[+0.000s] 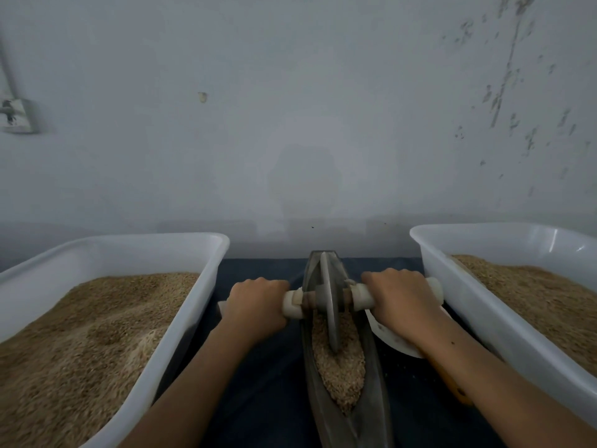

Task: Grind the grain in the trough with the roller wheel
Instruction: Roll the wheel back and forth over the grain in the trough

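Grey metal forms the thin roller wheel (329, 305), standing upright in a narrow boat-shaped trough (374, 383) on the dark blue cloth (268, 376), its lower rim sunk in coarse tan grain (339, 373) heaped along the trough's near half. A person's left hand (255, 305) and right hand (400, 302) each grasp a pale cylindrical handle either side of the disc. Smooth white plastic tubs (206, 286) of grain flank the trough towards the cloth's left and right edges.
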`<state>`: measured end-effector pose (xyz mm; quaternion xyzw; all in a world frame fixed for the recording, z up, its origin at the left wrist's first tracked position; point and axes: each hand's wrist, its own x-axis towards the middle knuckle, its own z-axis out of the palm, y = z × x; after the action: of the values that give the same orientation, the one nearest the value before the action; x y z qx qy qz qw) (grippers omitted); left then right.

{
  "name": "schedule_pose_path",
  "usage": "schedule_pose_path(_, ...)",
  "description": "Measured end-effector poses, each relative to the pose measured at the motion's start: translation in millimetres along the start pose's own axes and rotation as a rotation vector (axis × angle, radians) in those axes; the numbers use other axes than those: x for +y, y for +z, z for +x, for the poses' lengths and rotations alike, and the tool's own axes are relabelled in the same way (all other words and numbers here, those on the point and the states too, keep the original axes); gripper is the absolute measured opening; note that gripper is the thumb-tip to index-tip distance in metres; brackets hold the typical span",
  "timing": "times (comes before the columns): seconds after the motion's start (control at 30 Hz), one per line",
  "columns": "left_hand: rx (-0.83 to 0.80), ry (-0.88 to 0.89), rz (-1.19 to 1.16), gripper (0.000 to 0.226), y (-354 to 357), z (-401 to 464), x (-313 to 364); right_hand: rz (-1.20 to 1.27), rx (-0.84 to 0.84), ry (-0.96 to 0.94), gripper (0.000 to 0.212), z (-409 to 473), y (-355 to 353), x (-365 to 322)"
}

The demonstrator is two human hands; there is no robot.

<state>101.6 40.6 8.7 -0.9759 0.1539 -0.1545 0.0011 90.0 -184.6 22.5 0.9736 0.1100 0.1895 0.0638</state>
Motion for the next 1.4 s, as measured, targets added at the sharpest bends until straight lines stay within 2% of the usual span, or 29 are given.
schedule_pose_path(0.1,0.037,-0.003,-0.004,0.010,2,-1,0,0.005,0.020,-0.006,0.013,-1,2,1)
schedule_pose_path(0.2,-0.047,0.003,0.019,0.017,-2,-1,-1,-0.006,-0.028,-0.044,0.013,-2,-1,3)
schedule_pose_path(0.4,-0.200,0.032,0.018,0.025,-10,-2,-2,0.013,-0.233,-0.096,0.022,-3,-13,9)
schedule_pose_path(0.5,-0.241,0.020,-0.003,0.028,-11,-1,-2,-0.001,-0.193,-0.091,0.020,-2,-11,8)
schedule_pose_path(0.6,-0.169,-0.011,0.013,0.027,-8,-2,0,0.013,-0.089,-0.073,0.012,0,-2,7)
schedule_pose_path(0.73,0.058,-0.023,0.086,0.021,-4,-4,5,0.045,0.026,-0.012,0.010,3,14,9)
schedule_pose_path(0.87,0.144,-0.032,0.138,0.022,-4,-4,11,0.072,0.026,0.009,0.012,3,21,12)
schedule_pose_path(0.93,0.105,-0.019,0.135,0.021,-6,-4,10,0.077,-0.015,-0.006,0.010,3,17,13)
schedule_pose_path(1.1,-0.179,0.013,0.046,0.025,-14,-2,4,0.041,-0.203,-0.087,0.016,2,-5,12)
schedule_pose_path(1.17,-0.238,0.028,0.037,0.026,-16,-2,4,0.045,-0.265,-0.097,0.018,1,-10,12)
schedule_pose_path(1.3,-0.256,0.018,0.029,0.029,-14,-1,3,0.043,-0.254,-0.091,0.016,1,-8,10)
schedule_pose_path(1.4,-0.208,-0.009,0.050,0.027,-10,1,4,0.052,-0.167,-0.076,0.006,2,-1,10)
